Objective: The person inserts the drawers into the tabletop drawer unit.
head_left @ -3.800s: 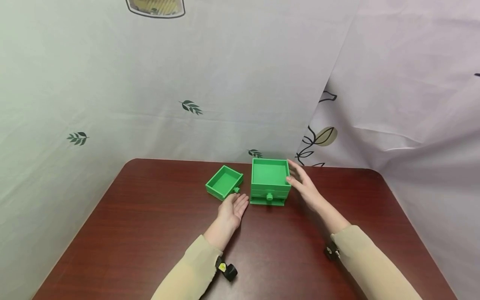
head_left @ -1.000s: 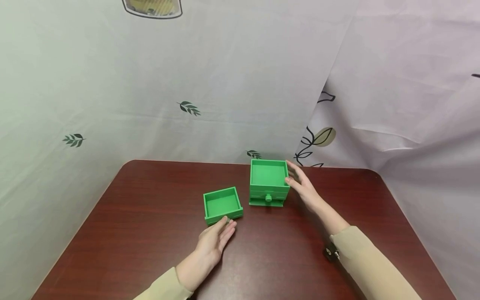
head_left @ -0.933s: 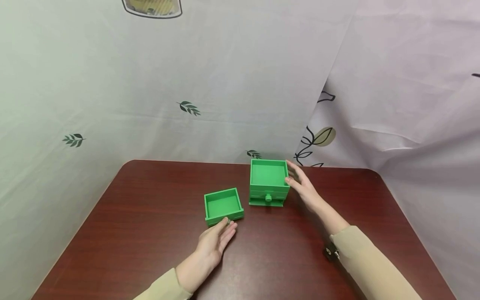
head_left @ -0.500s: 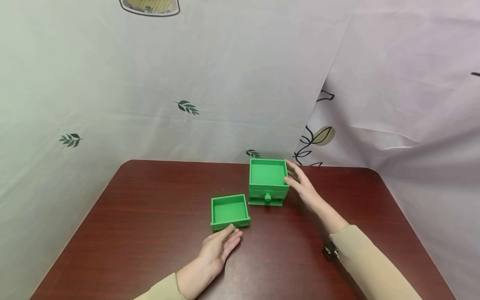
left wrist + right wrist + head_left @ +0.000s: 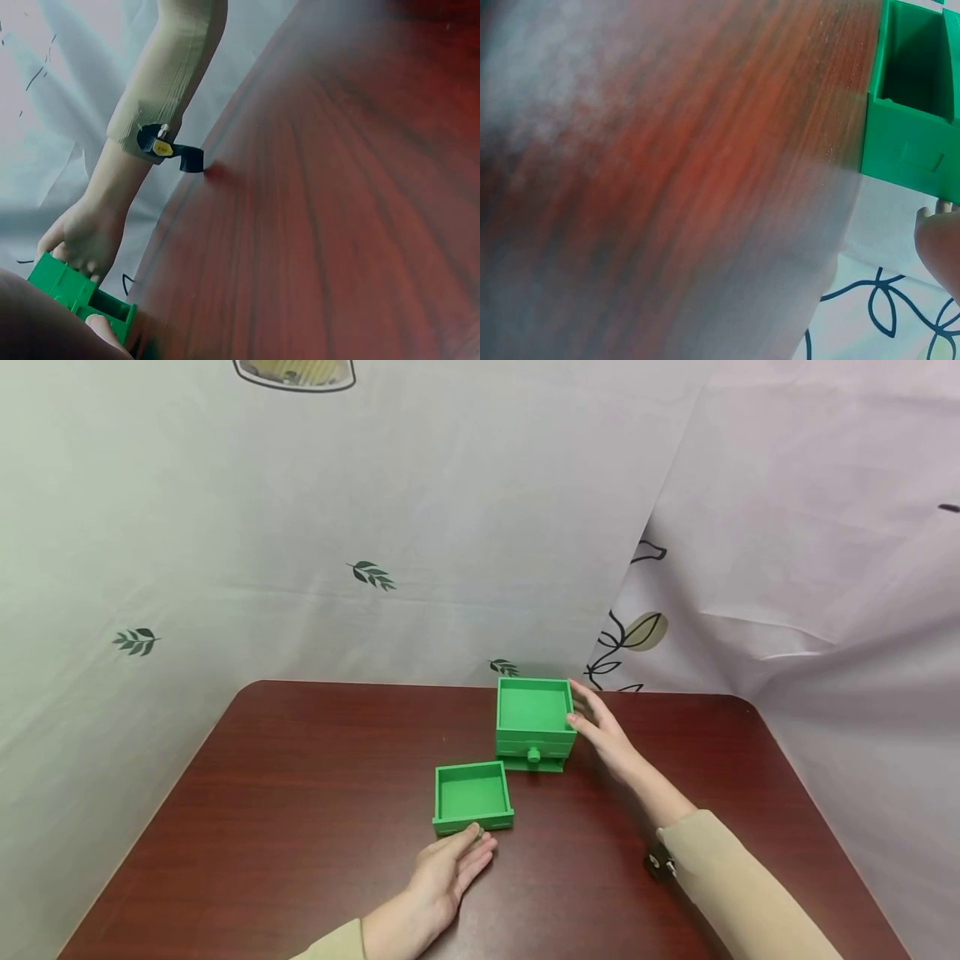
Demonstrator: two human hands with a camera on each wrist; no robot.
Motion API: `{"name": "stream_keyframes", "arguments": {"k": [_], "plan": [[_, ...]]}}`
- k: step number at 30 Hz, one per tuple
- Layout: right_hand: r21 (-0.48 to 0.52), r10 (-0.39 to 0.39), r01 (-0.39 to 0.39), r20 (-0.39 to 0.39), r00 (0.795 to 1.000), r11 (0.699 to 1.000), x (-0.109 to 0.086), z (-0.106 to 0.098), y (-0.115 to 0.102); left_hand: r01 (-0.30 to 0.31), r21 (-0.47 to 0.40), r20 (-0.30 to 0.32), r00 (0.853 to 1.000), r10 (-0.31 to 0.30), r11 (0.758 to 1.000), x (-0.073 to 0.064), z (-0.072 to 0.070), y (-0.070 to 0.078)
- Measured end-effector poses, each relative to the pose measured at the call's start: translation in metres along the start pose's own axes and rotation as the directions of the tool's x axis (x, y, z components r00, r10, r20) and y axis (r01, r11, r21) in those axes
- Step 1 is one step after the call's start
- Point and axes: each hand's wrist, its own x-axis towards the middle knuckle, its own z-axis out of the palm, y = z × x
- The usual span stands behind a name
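Observation:
A small green cabinet (image 5: 536,743) stands near the table's back edge, with a round knob on its front and an open slot at its bottom, now partly behind the drawer. My right hand (image 5: 609,739) holds its right side, thumb at the top rim and fingers toward the back corner; the right wrist view shows fingers (image 5: 943,208) by the cabinet wall (image 5: 911,150). Just in front and to the left is a separate empty green drawer (image 5: 472,792), knob side toward me. My left hand (image 5: 446,877) pinches the drawer's knob between thumb and fingers, palm turned up.
Both objects are at the dark red-brown wooden table (image 5: 300,793). A pale cloth (image 5: 450,510) with printed leaves hangs close behind the back edge. A strap-mounted black device (image 5: 659,862) sits at the right sleeve.
My left hand has taken the drawer's knob, turned the drawer to face me and drawn it nearer, then moved it right, before the cabinet. The right hand stays on the cabinet.

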Motion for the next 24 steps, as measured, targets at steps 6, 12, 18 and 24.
{"name": "stream_keyframes", "arguments": {"k": [6, 12, 18, 24], "plan": [[-0.005, 0.001, -0.001, 0.004, 1.0, 1.0, 0.0, 0.001, -0.001, 0.027, 0.011, 0.028, 0.999, -0.027, 1.0, -0.002, 0.0, -0.005], [-0.013, -0.003, 0.003, 0.004, 1.0, 1.0, 0.0, 0.001, -0.001, 0.032, 0.03, 0.052, 0.998, -0.034, 0.999, -0.002, 0.006, -0.01], [-0.029, -0.006, 0.006, 0.007, 1.0, 1.0, -0.001, 0.001, -0.001, 0.036, 0.04, 0.067, 0.997, -0.039, 0.999, -0.002, 0.013, -0.013], [-0.033, -0.002, 0.002, 0.004, 1.0, 0.999, -0.002, 0.001, -0.001, 0.038, 0.042, 0.078, 0.996, -0.041, 0.998, 0.001, 0.02, -0.017]]}}
